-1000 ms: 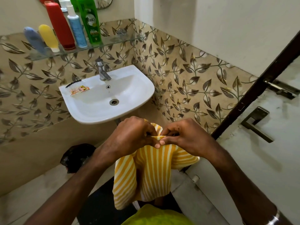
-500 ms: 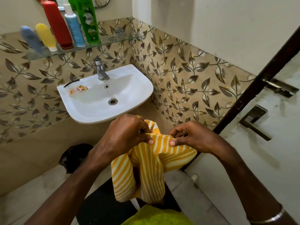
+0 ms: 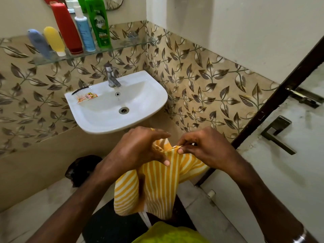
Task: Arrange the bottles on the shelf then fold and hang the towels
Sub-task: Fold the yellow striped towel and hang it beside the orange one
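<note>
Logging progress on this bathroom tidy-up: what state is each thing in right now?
Striped towel: bunched, hanging from both hands, not yet folded.
Left hand: grips the towel's upper part.
Right hand: pinches the towel's top edge.
Bottles: five lined up on the shelf.
Glass shelf: right end bare.
Tap: no water running.
Sink: basin empty, a comb and sachets on its rim.
</note>
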A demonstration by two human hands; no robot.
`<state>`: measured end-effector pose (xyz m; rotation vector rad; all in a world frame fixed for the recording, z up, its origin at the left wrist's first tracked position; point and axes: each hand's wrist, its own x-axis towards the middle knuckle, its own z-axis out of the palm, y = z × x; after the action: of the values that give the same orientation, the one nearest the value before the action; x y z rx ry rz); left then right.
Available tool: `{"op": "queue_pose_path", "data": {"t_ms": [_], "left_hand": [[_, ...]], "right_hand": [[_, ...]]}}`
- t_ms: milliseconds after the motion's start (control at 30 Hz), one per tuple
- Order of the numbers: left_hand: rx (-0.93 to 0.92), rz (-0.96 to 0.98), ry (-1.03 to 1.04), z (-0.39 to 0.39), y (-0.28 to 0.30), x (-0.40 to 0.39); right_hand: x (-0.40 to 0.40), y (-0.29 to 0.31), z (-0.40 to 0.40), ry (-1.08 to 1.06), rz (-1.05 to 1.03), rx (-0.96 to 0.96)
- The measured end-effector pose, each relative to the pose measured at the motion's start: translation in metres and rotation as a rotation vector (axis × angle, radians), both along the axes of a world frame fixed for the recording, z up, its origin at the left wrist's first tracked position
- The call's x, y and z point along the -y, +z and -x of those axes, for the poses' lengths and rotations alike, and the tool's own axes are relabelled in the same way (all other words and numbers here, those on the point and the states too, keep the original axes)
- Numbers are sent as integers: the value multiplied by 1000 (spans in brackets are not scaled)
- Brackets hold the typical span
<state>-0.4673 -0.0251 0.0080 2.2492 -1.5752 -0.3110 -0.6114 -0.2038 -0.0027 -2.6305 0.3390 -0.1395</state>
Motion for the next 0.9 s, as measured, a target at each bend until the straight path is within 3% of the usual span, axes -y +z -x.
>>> {"op": "queue_pose_path", "data": {"t_ms": [100, 300, 567, 733, 900], "left_hand": [[-101, 2, -37, 8, -7, 10], [-9, 51, 58, 11, -10, 16], [-57, 121, 107, 2, -5, 10], [-55, 120, 136, 1, -2, 9], [-43, 139, 179, 2, -2, 8]], "right_hand": [[-6, 1, -2, 31, 41, 35], [1, 4, 4, -19, 64, -69], [25, 5, 20, -94, 230, -189], [32, 5, 22, -131, 221, -60], [27, -18, 17, -231, 217, 283]]}}
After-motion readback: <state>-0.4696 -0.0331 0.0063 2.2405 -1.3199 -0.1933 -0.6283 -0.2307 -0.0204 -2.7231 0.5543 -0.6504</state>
